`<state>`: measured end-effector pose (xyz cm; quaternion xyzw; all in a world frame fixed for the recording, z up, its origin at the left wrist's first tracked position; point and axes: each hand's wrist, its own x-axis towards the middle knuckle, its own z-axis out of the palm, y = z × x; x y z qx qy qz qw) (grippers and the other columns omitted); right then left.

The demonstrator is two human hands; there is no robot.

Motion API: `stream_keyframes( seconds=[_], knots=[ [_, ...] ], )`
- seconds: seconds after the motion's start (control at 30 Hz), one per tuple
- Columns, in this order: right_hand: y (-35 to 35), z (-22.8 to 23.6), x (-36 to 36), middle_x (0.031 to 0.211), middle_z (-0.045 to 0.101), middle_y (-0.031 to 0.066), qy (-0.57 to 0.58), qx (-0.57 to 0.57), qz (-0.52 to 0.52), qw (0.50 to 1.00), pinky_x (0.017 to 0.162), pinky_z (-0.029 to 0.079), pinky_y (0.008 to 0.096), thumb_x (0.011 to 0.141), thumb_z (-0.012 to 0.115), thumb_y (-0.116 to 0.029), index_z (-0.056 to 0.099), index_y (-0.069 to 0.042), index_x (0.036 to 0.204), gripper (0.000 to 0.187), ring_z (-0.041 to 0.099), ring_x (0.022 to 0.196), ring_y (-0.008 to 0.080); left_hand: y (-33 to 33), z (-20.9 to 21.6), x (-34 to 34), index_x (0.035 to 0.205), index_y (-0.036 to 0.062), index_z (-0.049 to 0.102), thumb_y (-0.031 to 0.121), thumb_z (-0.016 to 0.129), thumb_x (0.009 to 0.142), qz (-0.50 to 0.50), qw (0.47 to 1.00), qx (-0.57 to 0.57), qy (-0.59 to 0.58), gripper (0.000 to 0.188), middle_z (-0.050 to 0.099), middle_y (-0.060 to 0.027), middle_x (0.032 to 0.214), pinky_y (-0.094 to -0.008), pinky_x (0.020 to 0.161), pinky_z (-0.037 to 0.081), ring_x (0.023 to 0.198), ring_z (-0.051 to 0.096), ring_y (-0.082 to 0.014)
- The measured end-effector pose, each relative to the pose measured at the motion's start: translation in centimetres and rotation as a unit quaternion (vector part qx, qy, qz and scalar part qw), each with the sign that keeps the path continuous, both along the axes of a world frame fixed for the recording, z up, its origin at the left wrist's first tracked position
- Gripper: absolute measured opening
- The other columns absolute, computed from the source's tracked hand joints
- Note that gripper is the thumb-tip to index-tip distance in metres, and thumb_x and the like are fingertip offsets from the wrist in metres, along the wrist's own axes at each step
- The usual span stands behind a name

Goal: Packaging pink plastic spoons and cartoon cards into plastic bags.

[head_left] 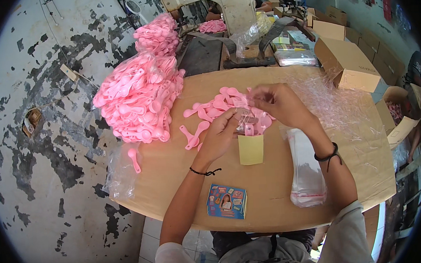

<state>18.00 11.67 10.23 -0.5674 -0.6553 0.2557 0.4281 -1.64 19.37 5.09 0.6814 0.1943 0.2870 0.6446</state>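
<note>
Between the fingers of my left hand (222, 130) is the upper part of a small clear plastic bag. A pale yellow card (251, 150) hangs below those fingers, with a pink measuring spoon showing at its top edge. My right hand (286, 103) is raised just right of the bag, its fingers drawn together and slightly blurred; what they pinch is too thin to make out. Behind both hands lies a loose pile of pink measuring spoons (218, 102), partly hidden by them. Two more spoons (191, 136) lie at its left front.
A stack of clear flat bags (305, 169) lies by my right forearm, and blue printed cards (227, 201) lie near the front edge. Big bags of pink spoons (138, 97) stand at left. Clear plastic strips (334, 104) and an open cardboard box (343, 63) are at right.
</note>
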Motion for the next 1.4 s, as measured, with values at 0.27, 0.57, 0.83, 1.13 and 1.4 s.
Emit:
stream_keyframes(
  seconds=[0.27, 0.57, 0.83, 1.13, 1.4],
  knots=[
    [-0.1, 0.0, -1.7, 0.096, 0.066, 0.0085, -0.276, 0.259, -0.035, 0.925, 0.085, 0.049, 0.0387, 0.081, 0.069, -0.018, 0.070, -0.006, 0.097, 0.020, 0.058, 0.097, 0.0273, -0.1, 0.0, 0.2, 0.113, -0.0013, 0.057, 0.014, 0.043, 0.102, 0.084, 0.973, 0.215, 0.023, 0.023, 0.056, -0.0026, 0.073, -0.0278, 0.055, 0.039, 0.063, 0.047, -0.0076],
    [0.5, -2.4, -2.1, 0.080, 0.067, 0.0108, -0.278, 0.137, -0.040, 0.950, 0.076, 0.051, 0.0376, 0.080, 0.066, -0.010, 0.069, -0.005, 0.087, 0.010, 0.063, 0.078, 0.0275, -0.9, 0.2, 0.0, 0.106, -0.0019, 0.061, 0.013, 0.048, 0.099, 0.120, 0.895, 0.410, 0.127, 0.022, 0.052, -0.0093, 0.057, -0.0294, 0.047, 0.034, 0.049, 0.043, -0.0086],
    [-2.3, 2.8, 6.4, 0.079, 0.067, 0.0048, 0.047, 0.142, -0.084, 0.985, 0.064, 0.048, 0.0269, 0.088, 0.060, -0.012, 0.066, -0.001, 0.095, 0.014, 0.061, 0.072, 0.0102, -0.6, -0.4, 1.5, 0.120, 0.0035, 0.059, 0.025, 0.044, 0.103, 0.150, 0.984, 0.037, -0.086, 0.031, 0.068, -0.0010, 0.089, -0.0184, 0.052, 0.040, 0.065, 0.056, -0.0026],
    [-5.3, -4.8, 25.6, 0.089, 0.067, 0.0067, -0.117, 0.040, -0.283, 0.951, 0.067, 0.048, 0.0258, 0.089, 0.055, -0.007, 0.064, 0.003, 0.105, 0.021, 0.062, 0.078, 0.0136, 2.9, -1.9, 0.9, 0.126, 0.0051, 0.056, 0.025, 0.052, 0.100, 0.099, 0.995, -0.022, -0.005, 0.033, 0.066, -0.0022, 0.096, -0.0234, 0.067, 0.052, 0.081, 0.063, -0.0081],
    [-6.3, 7.1, 0.3, 0.099, 0.069, 0.0053, -0.013, 0.264, -0.002, 0.964, 0.081, 0.048, 0.0249, 0.088, 0.052, 0.000, 0.063, -0.003, 0.115, 0.029, 0.062, 0.095, 0.0138, 2.3, -1.4, -1.5, 0.125, 0.0037, 0.058, 0.026, 0.055, 0.098, 0.058, 0.987, -0.143, 0.033, 0.035, 0.065, -0.0031, 0.110, -0.0267, 0.077, 0.053, 0.086, 0.065, -0.0102]
  ],
)
